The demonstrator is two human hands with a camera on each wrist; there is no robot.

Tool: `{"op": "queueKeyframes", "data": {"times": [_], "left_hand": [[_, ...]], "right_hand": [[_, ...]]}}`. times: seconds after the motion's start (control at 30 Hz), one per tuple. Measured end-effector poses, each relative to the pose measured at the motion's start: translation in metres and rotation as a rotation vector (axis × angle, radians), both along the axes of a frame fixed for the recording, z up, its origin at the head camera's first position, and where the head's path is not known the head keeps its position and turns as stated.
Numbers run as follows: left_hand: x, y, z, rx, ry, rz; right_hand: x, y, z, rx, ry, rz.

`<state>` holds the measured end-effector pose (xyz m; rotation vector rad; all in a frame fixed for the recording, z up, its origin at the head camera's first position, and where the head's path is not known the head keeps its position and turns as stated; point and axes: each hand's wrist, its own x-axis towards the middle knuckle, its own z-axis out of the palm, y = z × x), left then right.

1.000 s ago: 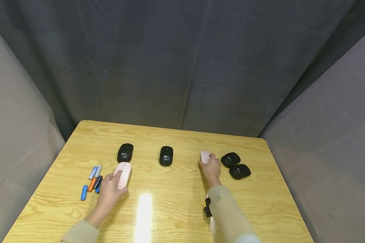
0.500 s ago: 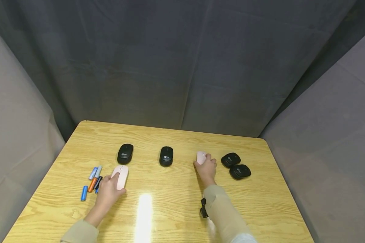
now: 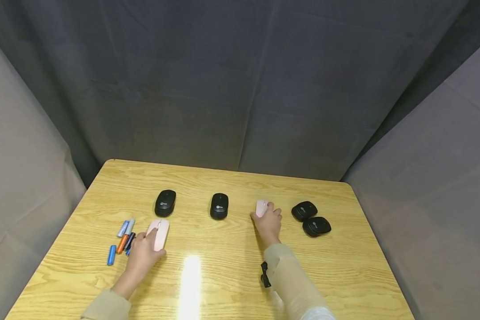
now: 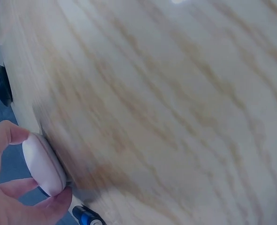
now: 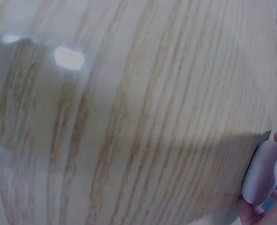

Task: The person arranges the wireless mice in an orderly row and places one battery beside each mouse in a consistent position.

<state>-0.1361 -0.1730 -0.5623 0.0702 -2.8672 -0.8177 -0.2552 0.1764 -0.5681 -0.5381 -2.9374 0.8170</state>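
The person's left hand has its grip clamped on a pink mouse, thumb on one side and fingers on the other. This mouse is at the left part of the wooden counter, just in front of a black mouse; whether its underside rests flat cannot be told. The right hand has its grip clamped on a second pink mouse, low at the counter toward the right of the middle. Between the two hands, farther back, a black mouse in the middle stands well apart from both. To the right of the right hand, a pair of black mice lies close together at an angle. Left of the left hand is a small bunch of markers: an orange marker, pale ones behind it and dark ones beside it. A blue marker lies a little apart. A dark curtain hangs behind the counter.
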Motion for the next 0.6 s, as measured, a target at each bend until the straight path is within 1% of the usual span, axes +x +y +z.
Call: {"op": "queueKeyframes", "data": {"times": [0.13,0.3,0.6], "left_hand": [[-0.0002,0.0,-0.0012,-0.006,0.008,-0.004],[0.0006,0.0009,0.0002,-0.008,0.027,-0.002],[0.0017,0.0021,0.0016,0.003,0.001,0.008]], "right_hand": [[-0.0009,-0.0015,0.0004,-0.003,-0.008,0.001],[-0.0023,-0.0031,0.0037,0.002,-0.019,0.013],[-0.0026,-0.0059,0.0073,0.015,-0.016,0.014]]}}
